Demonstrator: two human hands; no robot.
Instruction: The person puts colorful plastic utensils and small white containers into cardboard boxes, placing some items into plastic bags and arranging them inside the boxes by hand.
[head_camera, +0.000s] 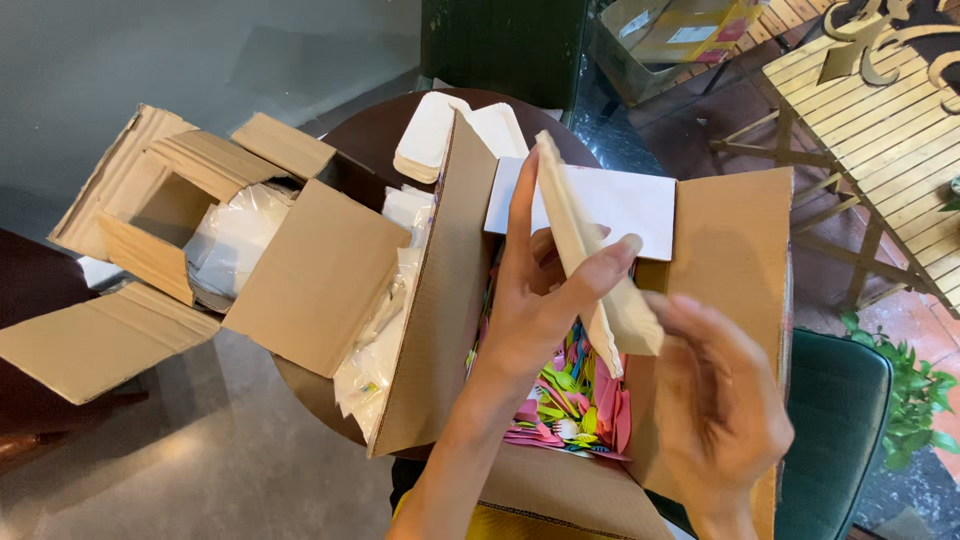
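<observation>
- My left hand (545, 290) is up over the open cardboard box (735, 260), fingers and thumb pinching a flat beige sleeve (590, 260) by its edges, so it stands tilted and clear of the contents.
- My right hand (715, 410) is blurred at the sleeve's near end; fingers curled, but I cannot tell if it grips.
- Below, pink, green and yellow plastic cutlery (565, 400) fills the box, flaps folded out for access.
- On the left, a second open box (200, 250) holds clear plastic bags on the round dark counter (375, 130).
- White trays (430, 135) are stacked at the far side.
</observation>
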